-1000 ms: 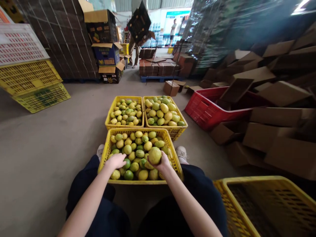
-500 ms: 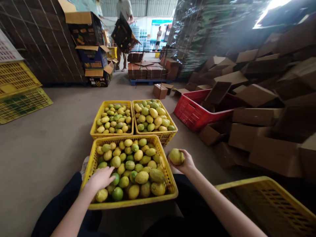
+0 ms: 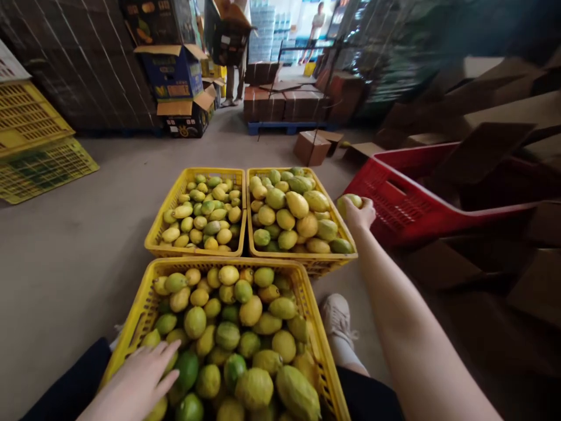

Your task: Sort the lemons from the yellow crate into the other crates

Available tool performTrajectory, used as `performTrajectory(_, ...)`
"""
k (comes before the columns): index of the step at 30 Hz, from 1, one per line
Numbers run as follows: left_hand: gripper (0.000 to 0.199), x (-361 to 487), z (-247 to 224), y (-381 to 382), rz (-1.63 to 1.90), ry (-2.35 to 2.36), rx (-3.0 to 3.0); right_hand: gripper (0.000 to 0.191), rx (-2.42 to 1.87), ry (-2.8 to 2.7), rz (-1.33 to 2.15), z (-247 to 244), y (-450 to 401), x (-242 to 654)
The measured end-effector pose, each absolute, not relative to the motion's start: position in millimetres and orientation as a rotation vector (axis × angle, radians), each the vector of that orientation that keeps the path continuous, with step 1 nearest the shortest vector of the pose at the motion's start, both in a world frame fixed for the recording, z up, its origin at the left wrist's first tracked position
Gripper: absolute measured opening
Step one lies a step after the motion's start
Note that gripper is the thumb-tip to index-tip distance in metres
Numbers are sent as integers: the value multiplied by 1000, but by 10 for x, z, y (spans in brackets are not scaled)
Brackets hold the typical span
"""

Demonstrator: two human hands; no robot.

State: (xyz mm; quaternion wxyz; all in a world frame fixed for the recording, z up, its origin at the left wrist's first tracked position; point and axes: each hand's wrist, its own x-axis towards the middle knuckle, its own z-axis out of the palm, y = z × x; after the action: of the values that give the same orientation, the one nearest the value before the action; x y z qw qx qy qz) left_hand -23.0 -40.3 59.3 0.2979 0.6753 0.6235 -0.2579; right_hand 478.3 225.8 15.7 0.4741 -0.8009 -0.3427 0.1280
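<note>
Yellow and green lemons [image 3: 252, 386] fill the near yellow crate [image 3: 324, 351]. Over its left side lies my left hand [image 3: 142, 374], fingers spread across the fruit and grasping nothing. My right hand [image 3: 363, 215] is stretched forward, closed around a yellow-green lemon [image 3: 350, 200]. That hand is just right of the back right crate [image 3: 355, 252], which holds larger lemons [image 3: 298, 204]. To its left stands the back left crate [image 3: 151, 242] with smaller lemons [image 3: 197, 222]. My right fingertips are partly hidden behind the hand and fruit.
A red crate [image 3: 394, 199] with cardboard stands close right of my right hand, among heaped cartons [image 3: 504, 117]. Stacked yellow crates [image 3: 35, 128] are at the left. Ahead are printed boxes [image 3: 170, 76], a loaded blue pallet [image 3: 280, 127] and a person holding a box [image 3: 230, 44].
My right hand has carried the lemon forward, from beside the near crate to beside the back right crate. My left hand stays on the near crate's fruit. The view has shifted closer to the crates.
</note>
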Motion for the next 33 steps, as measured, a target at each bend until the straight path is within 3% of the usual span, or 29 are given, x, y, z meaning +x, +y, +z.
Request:
performTrajectory(7,60,-254,610,-386,-724,1665,1756,43,-1886,-1097,489,-302,2472,4890)
performTrajectory(13,57,-233,729,-444,-614,1620,1833,66,-1847,-1075,486,-207,2111,4856)
performTrajectory(17,55,-257,772,-450,-595,1572,1940,83,-1880,-1073,514,-249,1429,4612)
performTrajectory(22,53,-290,767,-450,-601,1520,2061,89,-1932,-1229,583,-241,322,4311)
performTrajectory(33,46,-414,492,-609,-604,1352,2135,74,-1962,-1805,314,456,-1666,3693)
